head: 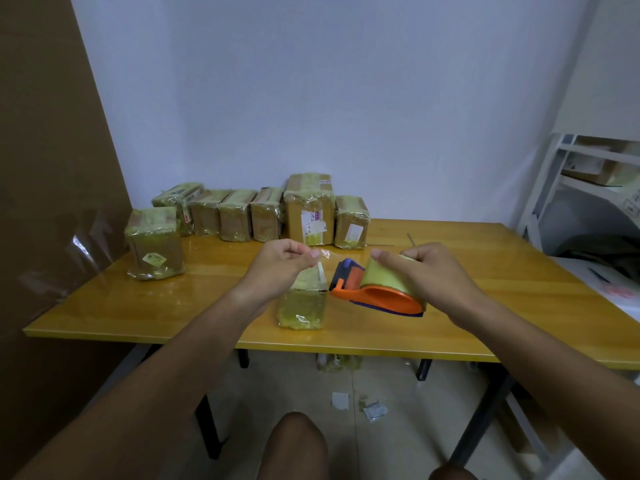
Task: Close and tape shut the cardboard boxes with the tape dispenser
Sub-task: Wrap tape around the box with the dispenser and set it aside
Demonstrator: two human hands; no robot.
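Note:
A small tape-wrapped cardboard box stands near the front edge of the yellow table. Right of it lies the orange and blue tape dispenser with its yellowish roll. My right hand grips the roll from above, thumb on its face. My left hand hovers above the box and pinches a clear strip of tape between thumb and fingers. The strip's link to the roll is too faint to trace.
Several taped boxes line the back of the table by the wall, one taller, and another stands at the left. White shelving is at the right. Paper scraps lie on the floor below.

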